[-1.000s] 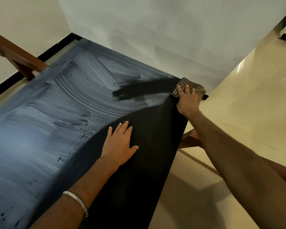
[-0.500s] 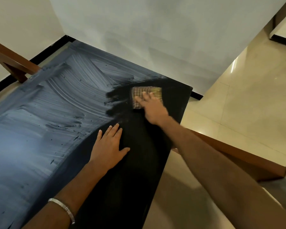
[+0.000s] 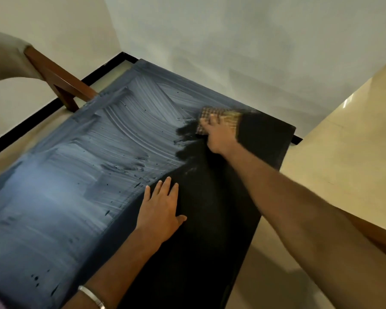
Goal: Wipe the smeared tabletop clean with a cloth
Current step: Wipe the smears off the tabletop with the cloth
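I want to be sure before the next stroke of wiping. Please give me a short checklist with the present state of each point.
1. Cloth lies under the right hand, fingers on top: ok.
2. Cloth sits at the border of the white smear: ok.
3. Left hand rests flat on the wiped dark part of the tabletop: ok.
4. Smear all removed: not ok, the left side is still white.
5. Cloth clean enough: cannot tell.

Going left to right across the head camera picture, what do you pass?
Chair → white smear → left hand → cloth under right hand → wiped black tabletop → floor.
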